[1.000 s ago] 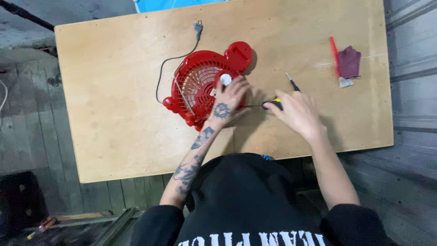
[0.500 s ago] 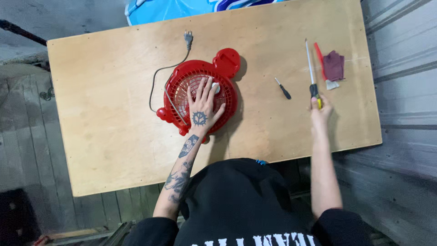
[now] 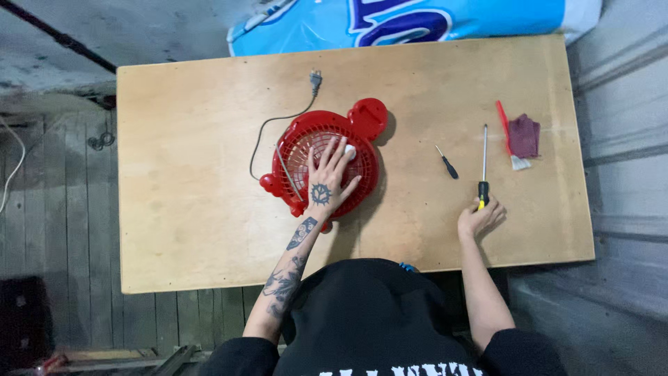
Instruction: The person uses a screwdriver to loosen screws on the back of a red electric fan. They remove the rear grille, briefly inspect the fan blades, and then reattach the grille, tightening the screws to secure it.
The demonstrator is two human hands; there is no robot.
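A round red fan (image 3: 327, 150) with a grille lies flat on the wooden table (image 3: 188, 202), left of centre. My left hand (image 3: 327, 182) rests flat on the grille with its fingers spread, near the white hub. A long screwdriver (image 3: 483, 163) with a black and yellow handle lies on the table to the right, shaft pointing away from me. My right hand (image 3: 479, 218) sits just behind its handle, fingers loosely curled, fingertips touching the handle's end.
A small black screwdriver (image 3: 447, 163) lies between the fan and the long one. A red brush (image 3: 510, 136) and a maroon cloth (image 3: 524, 136) lie at the right. The fan's cord and plug (image 3: 314, 80) trail toward a blue and white bag (image 3: 417, 21).
My right hand has brought the long screwdriver nearer and laid it on the table. My left hand stays flat on the fan. The camera view has shifted.
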